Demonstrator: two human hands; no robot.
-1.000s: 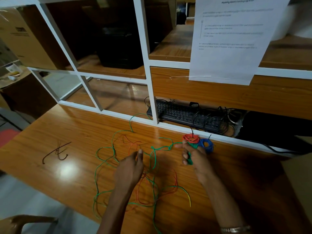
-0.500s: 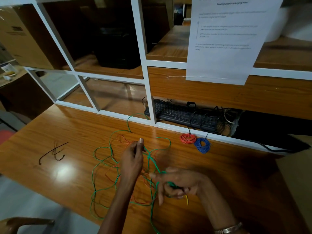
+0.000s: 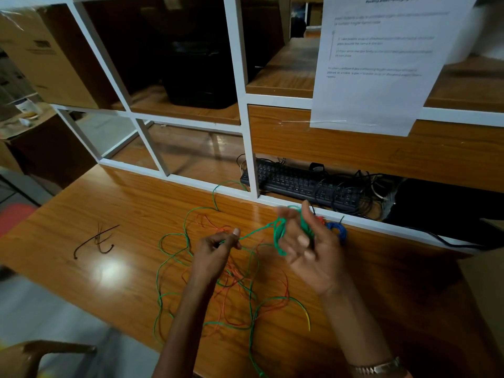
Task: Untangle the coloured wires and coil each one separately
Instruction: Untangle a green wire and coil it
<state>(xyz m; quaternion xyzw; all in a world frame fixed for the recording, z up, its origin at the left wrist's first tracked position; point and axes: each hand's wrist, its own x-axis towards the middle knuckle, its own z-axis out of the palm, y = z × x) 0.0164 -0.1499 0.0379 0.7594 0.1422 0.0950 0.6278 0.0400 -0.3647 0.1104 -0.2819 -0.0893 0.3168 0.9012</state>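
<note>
A long green wire (image 3: 174, 257) lies in loose loops on the wooden table (image 3: 131, 203), tangled with a thin orange wire (image 3: 283, 289). My left hand (image 3: 215, 249) pinches a stretch of the green wire just above the tangle. My right hand (image 3: 305, 241) is raised, palm towards me, with loops of the green wire wound around its fingers. The green wire runs taut between the two hands. Behind my right hand lies a coiled blue wire (image 3: 339, 231) and a sliver of a coiled orange wire (image 3: 321, 220), mostly hidden.
Several dark cable ties (image 3: 96, 240) lie at the table's left. A white shelf frame (image 3: 248, 148) stands along the back, with a black keyboard (image 3: 302, 184) and dark cables under it. A paper sheet (image 3: 376, 61) hangs above. A chair back (image 3: 46, 353) shows bottom left.
My right hand swung down near the table front, then rose back right towards the shelf, winding green wire on its fingers. My left hand closed on the wire and stayed over the tangle.
</note>
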